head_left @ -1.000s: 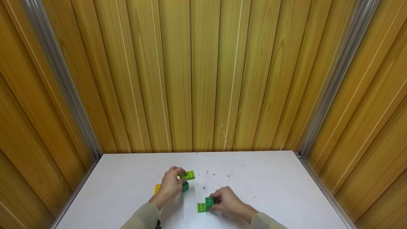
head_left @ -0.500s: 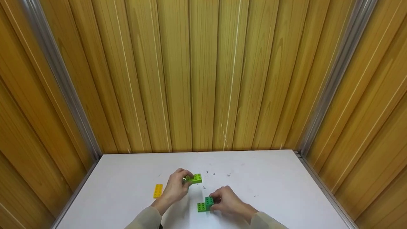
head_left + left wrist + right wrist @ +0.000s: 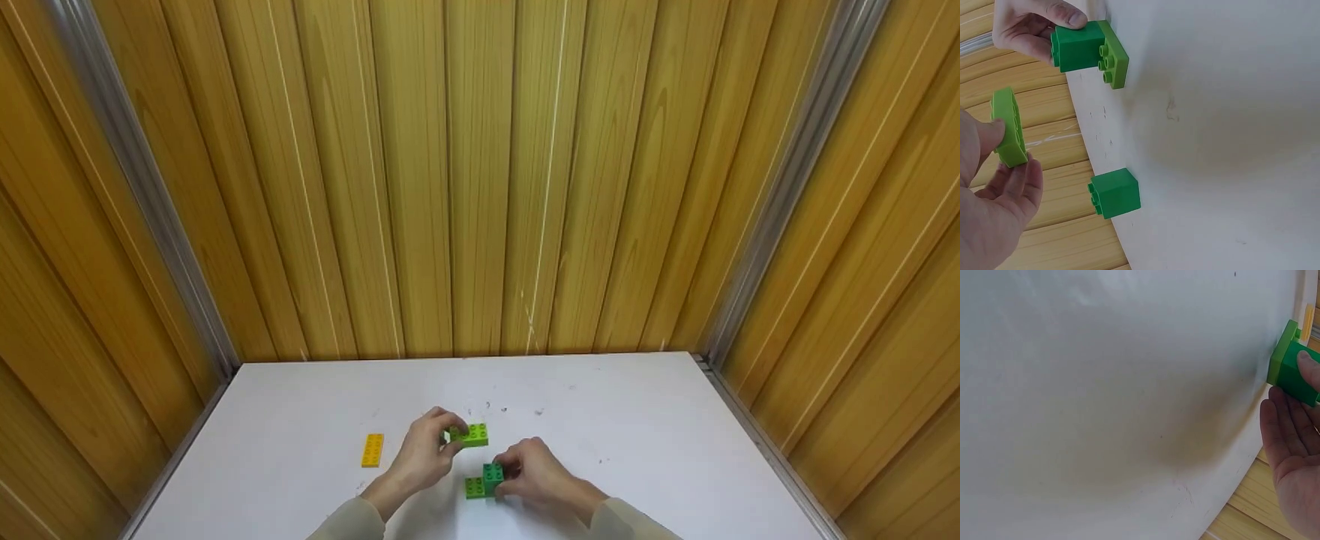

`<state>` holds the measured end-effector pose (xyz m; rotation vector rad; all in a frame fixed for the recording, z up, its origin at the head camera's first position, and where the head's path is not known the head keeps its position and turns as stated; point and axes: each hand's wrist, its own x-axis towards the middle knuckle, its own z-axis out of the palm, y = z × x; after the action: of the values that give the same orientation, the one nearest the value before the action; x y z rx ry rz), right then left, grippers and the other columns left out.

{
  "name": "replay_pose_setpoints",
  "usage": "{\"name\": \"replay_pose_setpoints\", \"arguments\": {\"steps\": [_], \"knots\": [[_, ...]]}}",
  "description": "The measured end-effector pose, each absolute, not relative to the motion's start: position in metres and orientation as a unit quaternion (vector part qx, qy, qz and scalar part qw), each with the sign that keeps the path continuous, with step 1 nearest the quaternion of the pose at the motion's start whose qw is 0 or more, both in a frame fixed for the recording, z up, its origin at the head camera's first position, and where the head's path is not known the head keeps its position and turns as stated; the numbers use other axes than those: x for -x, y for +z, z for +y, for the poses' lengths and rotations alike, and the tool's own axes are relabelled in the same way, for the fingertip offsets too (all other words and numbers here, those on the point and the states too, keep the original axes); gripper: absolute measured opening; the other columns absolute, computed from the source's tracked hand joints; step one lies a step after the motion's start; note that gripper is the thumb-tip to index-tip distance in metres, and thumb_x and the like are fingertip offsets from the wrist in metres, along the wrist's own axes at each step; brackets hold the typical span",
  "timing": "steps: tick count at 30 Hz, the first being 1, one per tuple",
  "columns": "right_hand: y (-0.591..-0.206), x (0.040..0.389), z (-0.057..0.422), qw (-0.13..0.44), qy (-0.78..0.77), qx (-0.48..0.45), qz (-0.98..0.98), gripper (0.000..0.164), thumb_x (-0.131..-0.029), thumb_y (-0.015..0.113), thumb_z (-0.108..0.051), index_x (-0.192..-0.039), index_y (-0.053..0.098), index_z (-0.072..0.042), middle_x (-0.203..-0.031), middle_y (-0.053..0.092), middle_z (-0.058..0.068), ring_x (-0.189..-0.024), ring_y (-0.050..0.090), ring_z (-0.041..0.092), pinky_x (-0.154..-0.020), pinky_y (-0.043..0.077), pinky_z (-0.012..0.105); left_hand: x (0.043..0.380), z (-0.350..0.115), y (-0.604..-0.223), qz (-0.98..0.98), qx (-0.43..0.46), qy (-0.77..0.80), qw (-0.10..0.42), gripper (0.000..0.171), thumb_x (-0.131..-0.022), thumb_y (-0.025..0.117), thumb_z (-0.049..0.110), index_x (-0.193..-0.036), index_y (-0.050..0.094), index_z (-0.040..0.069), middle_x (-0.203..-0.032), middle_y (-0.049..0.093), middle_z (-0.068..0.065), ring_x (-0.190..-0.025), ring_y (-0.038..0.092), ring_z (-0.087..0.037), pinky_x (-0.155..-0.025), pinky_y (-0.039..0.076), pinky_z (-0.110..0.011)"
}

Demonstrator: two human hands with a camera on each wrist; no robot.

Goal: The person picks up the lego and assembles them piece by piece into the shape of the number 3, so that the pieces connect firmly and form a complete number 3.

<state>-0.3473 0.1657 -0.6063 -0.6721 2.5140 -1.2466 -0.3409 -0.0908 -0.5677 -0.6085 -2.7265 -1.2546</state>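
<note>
Left hand: we see the left hand [image 3: 426, 450] with thumb and fingers pinching a lime-green, rectangular, studded plastic brick [image 3: 475, 434].
Lime brick: we find it raised above the surface, studs up, its hollow underside partly showing to the left wrist camera; in the head view it sits just beyond the stacked pair.
Right hand: we see the right hand [image 3: 536, 471] with its fingers holding a dark green, cube-like, studded plastic block [image 3: 1079, 48], the thumb laid along one side.
Stacked pair: we see that block seated on one half of a flat lime-green plastic plate [image 3: 1117, 63], four studs bare beside it; the plate lies on the surface.
Loose block: we spot a second dark green, cube-like plastic block [image 3: 1116, 193] standing upright on the surface, mostly hidden by the left hand in the head view.
Yellow plate: we note a flat, yellow-orange, studded plastic plate [image 3: 373, 450] lying left of the left hand, apart from it.
Surface: we see a smooth white surface [image 3: 615, 420] with small dark marks.
Walls: we see wood-grain panels [image 3: 480, 180] behind and on both sides.
</note>
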Motion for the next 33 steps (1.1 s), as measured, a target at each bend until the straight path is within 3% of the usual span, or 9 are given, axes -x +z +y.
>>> {"name": "replay_pose_setpoints", "arguments": {"steps": [5,10,16,20,24,31,33], "knots": [[-0.606,0.348,0.167,0.131,-0.417,0.234,0.868,0.028,-0.089,0.093,-0.008,-0.117,0.087,-0.009,-0.101,0.086,0.001,-0.085,0.070,0.003,-0.078,0.058,0.015,0.336,-0.087,-0.571,-0.885,0.209,-0.416,0.019,0.022,-0.099,0.080,0.000,-0.111,0.080,0.018,-0.116,0.070,0.001,-0.111,0.068,-0.019,-0.097,0.067,-0.048],[-0.604,0.348,0.167,0.138,-0.409,0.230,0.872,0.030,-0.089,0.094,-0.011,-0.118,0.087,-0.014,-0.102,0.085,-0.004,-0.089,0.071,0.004,-0.080,0.057,0.017,0.332,-0.084,-0.573,-0.884,0.216,-0.414,0.006,0.021,-0.099,0.080,0.001,-0.110,0.080,0.019,-0.115,0.071,0.003,-0.111,0.067,-0.016,-0.096,0.067,-0.046],[-0.599,0.347,0.168,0.108,-0.390,0.246,0.880,0.048,-0.082,0.101,-0.019,-0.127,0.083,-0.020,-0.120,0.084,-0.006,-0.104,0.076,0.013,-0.089,0.062,0.023,0.329,-0.080,-0.576,-0.881,0.232,-0.413,0.002,0.020,-0.099,0.080,0.002,-0.111,0.080,0.019,-0.113,0.072,0.004,-0.109,0.067,-0.013,-0.096,0.067,-0.052],[-0.594,0.346,0.170,0.080,-0.408,0.258,0.872,0.064,-0.085,0.099,-0.019,-0.144,0.074,-0.009,-0.133,0.083,0.006,-0.109,0.079,0.023,-0.093,0.070,0.037,0.328,-0.077,-0.577,-0.884,0.232,-0.406,-0.001,0.020,-0.099,0.081,0.003,-0.111,0.080,0.019,-0.112,0.072,0.005,-0.107,0.067,-0.012,-0.095,0.067,-0.051],[-0.590,0.344,0.171,0.060,-0.431,0.265,0.861,0.059,-0.089,0.095,-0.014,-0.143,0.074,-0.004,-0.131,0.083,0.011,-0.109,0.080,0.022,-0.094,0.070,0.049,0.326,-0.077,-0.579,-0.888,0.234,-0.395,0.003,0.019,-0.099,0.082,0.004,-0.111,0.080,0.019,-0.111,0.072,0.006,-0.107,0.067,-0.011,-0.093,0.067,-0.044],[-0.593,0.345,0.174,0.060,-0.453,0.268,0.848,0.042,-0.093,0.090,-0.010,-0.133,0.081,-0.009,-0.123,0.086,0.007,-0.106,0.080,0.018,-0.084,0.066,0.021,0.324,-0.074,-0.582,-0.893,0.223,-0.390,-0.007,0.020,-0.098,0.082,0.004,-0.111,0.081,0.021,-0.111,0.071,0.007,-0.106,0.066,-0.009,-0.090,0.063,-0.031],[-0.593,0.345,0.174,0.063,-0.455,0.265,0.848,0.042,-0.093,0.090,-0.009,-0.133,0.080,-0.008,-0.123,0.086,0.007,-0.106,0.080,0.017,-0.084,0.066,0.020,0.324,-0.074,-0.583,-0.893,0.220,-0.392,-0.014,0.020,-0.098,0.082,0.004,-0.111,0.081,0.021,-0.112,0.071,0.007,-0.107,0.065,-0.010,-0.091,0.063,-0.031]]}}
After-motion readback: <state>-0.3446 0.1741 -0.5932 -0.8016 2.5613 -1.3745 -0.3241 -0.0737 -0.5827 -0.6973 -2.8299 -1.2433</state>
